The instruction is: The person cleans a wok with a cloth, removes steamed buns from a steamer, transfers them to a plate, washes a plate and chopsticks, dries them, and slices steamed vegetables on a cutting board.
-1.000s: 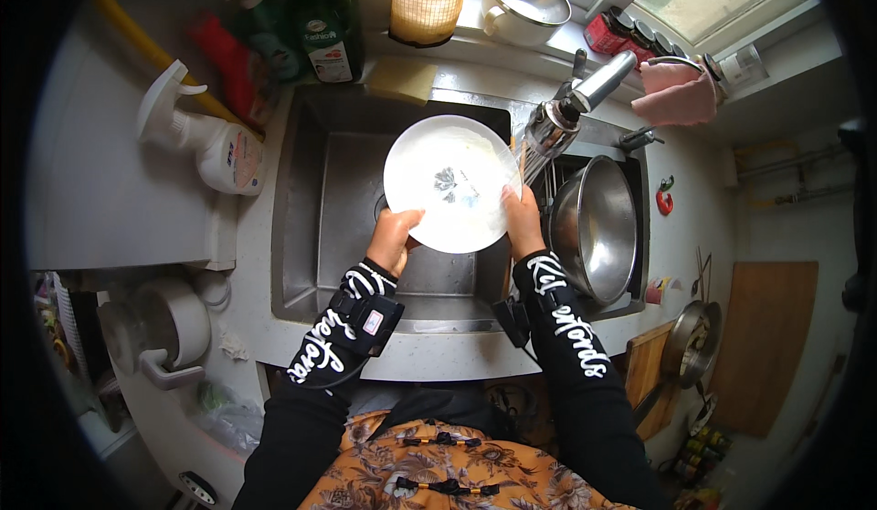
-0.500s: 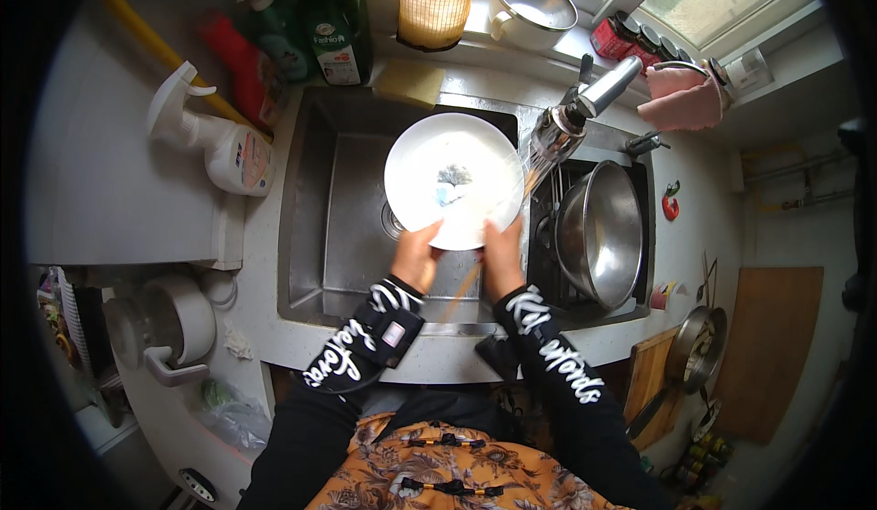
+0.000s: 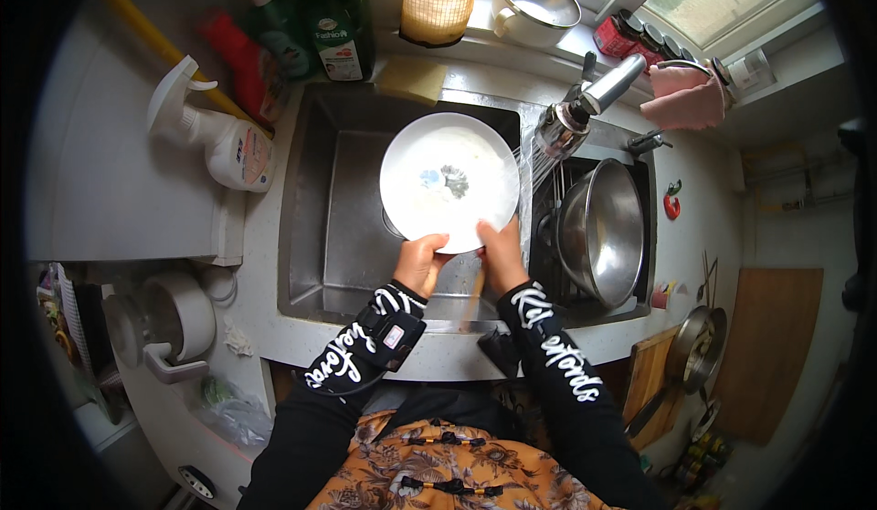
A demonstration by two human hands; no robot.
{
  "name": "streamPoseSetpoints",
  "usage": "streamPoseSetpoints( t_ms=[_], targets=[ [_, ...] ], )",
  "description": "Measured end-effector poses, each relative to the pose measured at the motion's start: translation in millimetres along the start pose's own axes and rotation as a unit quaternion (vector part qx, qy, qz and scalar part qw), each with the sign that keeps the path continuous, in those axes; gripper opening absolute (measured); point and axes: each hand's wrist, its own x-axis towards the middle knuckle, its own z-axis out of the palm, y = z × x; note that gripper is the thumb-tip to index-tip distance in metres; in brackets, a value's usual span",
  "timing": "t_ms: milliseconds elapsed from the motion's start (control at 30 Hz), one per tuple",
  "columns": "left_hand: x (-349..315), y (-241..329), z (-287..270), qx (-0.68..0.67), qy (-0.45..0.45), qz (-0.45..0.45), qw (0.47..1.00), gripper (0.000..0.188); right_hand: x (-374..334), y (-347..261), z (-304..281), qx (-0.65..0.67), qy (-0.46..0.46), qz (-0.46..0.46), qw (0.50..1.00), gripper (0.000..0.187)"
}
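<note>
A round white plate (image 3: 429, 204) with a small dark and blue motif at its centre is held over the left sink basin (image 3: 352, 236). My left hand (image 3: 422, 263) grips its near rim, thumb on top. Close beside it, my right hand (image 3: 501, 254) pinches the same rim further right. Water streams from the metal faucet (image 3: 562, 131) down at the plate's right edge. Below the plate, between my wrists, a thin brown stick-like thing (image 3: 476, 293) shows faintly; its kind is unclear.
A steel bowl (image 3: 601, 236) lies tilted in the right basin. Behind the sink are a yellow sponge (image 3: 411, 81) and a green pump bottle (image 3: 340, 31). A white spray bottle (image 3: 239, 156) stands left, a pan (image 3: 699, 350) right. A pink cloth (image 3: 685, 97) hangs near the window.
The plate has turned in my hands, its blue patch swinging to the left of the dark motif. It has shifted slightly left. Less of the brown stick-like thing shows.
</note>
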Motion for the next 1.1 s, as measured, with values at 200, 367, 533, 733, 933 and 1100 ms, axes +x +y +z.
streamPoseSetpoints(
  t_ms=[200,367,533,733,933,1100],
  targets=[
    [-3,15,-2,0.073,-0.019,0.004,0.997,0.033,21,0,-10,-0.044,0.039,-0.053,0.997,0.026],
    [-5,-5,5,0.007,-0.033,-0.026,0.999,0.040,0,15,-2,-0.007,0.025,-0.016,1.000,0.044],
    [-9,3,-11,0.039,-0.045,-0.071,0.996,0.042,22,3,-19,-0.108,0.036,-0.062,0.992,0.023],
    [-6,-14,-7,-0.007,0.000,-0.043,0.999,0.041,-9,16,-12,0.090,0.031,0.080,0.992,0.048],
    [-8,1,-15,0.070,-0.012,-0.046,0.996,0.037,10,11,-21,-0.114,0.059,-0.046,0.991,0.027],
    [-11,-18,9,-0.023,-0.014,-0.036,0.999,0.036,-14,5,3,0.063,0.099,0.056,0.991,0.038]
  ],
)
